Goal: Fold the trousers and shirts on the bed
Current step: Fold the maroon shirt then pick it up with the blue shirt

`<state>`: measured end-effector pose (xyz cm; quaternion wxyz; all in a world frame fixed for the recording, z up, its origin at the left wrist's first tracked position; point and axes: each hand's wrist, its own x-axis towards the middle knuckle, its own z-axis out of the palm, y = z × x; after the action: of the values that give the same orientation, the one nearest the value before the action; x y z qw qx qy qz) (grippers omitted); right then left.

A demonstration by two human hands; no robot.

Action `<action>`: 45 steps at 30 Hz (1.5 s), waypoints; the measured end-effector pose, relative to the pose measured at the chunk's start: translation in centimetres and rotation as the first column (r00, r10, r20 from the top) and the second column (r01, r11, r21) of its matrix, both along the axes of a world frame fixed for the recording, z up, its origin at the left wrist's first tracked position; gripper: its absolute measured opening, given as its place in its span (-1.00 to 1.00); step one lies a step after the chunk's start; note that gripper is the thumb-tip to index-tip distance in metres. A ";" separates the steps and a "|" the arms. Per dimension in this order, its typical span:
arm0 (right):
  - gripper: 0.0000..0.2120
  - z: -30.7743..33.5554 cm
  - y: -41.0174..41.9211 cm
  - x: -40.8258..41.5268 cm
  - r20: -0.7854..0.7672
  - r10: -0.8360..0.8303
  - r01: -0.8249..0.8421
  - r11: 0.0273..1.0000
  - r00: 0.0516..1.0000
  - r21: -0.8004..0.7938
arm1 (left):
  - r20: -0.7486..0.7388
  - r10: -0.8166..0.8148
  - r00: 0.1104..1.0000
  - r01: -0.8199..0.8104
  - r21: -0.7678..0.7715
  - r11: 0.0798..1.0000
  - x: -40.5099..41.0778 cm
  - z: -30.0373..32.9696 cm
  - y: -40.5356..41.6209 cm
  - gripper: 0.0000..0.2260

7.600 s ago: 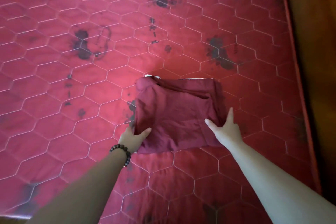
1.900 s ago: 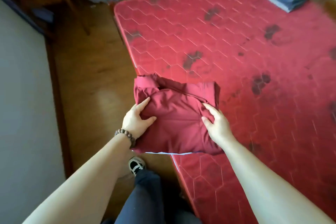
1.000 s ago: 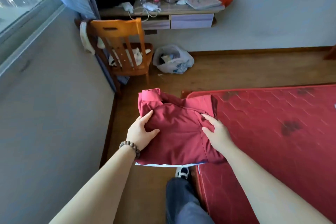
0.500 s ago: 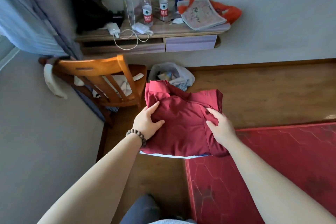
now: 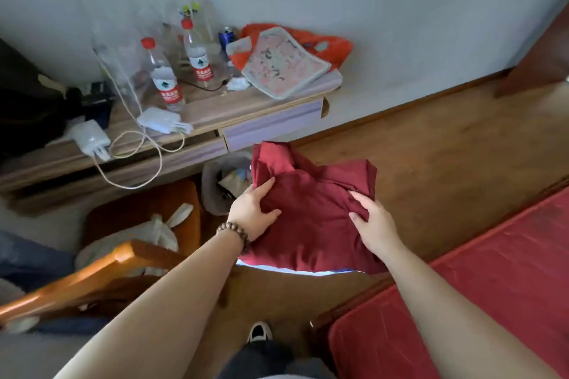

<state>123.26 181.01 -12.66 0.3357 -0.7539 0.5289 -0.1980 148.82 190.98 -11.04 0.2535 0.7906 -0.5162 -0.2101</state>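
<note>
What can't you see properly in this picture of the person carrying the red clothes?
- Head view: the underside of the folded red garment is hidden by the garment itself; only a white edge peeks out below.
- The fingers beneath it: the left hand and right hand show only their tops.
- The bottle labels are too blurred to read.
- The bin contents are partly covered by the garment.
- The bed is cut off by the right edge.

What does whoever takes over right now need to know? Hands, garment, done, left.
Left hand and right hand both grip the folded maroon garment, carried in the air over the wooden floor, off the red bed.
Done: this garment is folded.
Left: set it down; the desk and chair lie ahead. No other clothes in view, so the remaining count is unknown.
</note>
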 end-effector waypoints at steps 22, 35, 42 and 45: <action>-0.53 -1.1 -29.6 -14.8 0.024 -0.647 0.646 0.763 0.763 0.016 | -0.110 -0.628 0.770 0.631 -0.007 0.775 -14.7 -2.3 -48.5 -0.35; -0.50 -0.7 -49.8 -30.7 -0.021 -0.846 0.846 0.531 0.532 0.046 | -0.138 -0.820 0.555 0.829 0.005 0.560 -33.9 -1.6 -75.7 -0.36; -0.50 -3.0 -60.3 -37.4 -0.013 -0.937 0.935 0.349 0.350 0.066 | -0.161 -0.907 0.390 0.920 0.023 0.392 -43.8 -3.9 -90.3 -0.36; -0.50 -3.0 -64.5 -39.4 -0.021 -0.964 0.963 0.262 0.264 0.063 | -0.141 -0.939 0.312 0.949 0.010 0.314 -48.1 -4.2 -96.0 -0.37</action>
<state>83.86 116.49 -15.66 0.1758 -0.2653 0.8800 -0.3526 100.69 94.98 -15.19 0.0744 0.3381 -0.8557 -0.3845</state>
